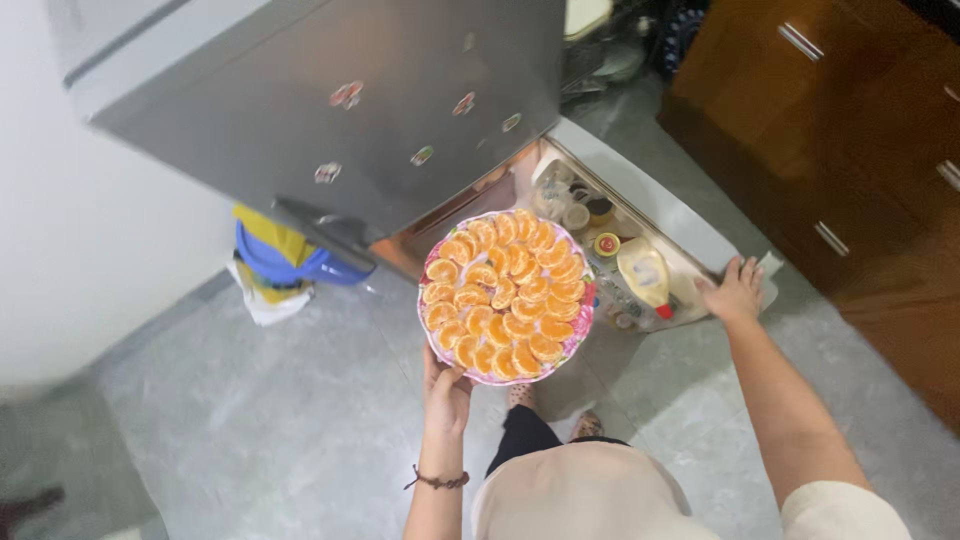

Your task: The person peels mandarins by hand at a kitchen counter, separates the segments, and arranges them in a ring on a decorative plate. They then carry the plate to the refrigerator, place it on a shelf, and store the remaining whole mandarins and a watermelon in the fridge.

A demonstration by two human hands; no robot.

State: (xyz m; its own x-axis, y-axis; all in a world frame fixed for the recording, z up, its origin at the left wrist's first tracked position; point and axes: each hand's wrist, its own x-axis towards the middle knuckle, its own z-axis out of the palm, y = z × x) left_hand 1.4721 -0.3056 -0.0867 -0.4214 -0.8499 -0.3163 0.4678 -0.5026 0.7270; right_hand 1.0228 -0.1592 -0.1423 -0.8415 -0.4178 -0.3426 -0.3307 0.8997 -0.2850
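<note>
- Left hand (446, 392) grips the near rim of the plate of orange segments (508, 297), held level before the fridge.
- Right hand (733, 292) lies spread open on the lower fridge door (660, 205), which stands ajar.

Open fridge door shelf: pale yellow squeeze bottle with red cap (646, 278) lying tilted, round red-and-yellow lidded jar (606, 244) just beside it, small pale tubs (576, 215) further in. Upper grey fridge door: five small round red-white-green stickers (347, 94) scattered. No screens.
</note>
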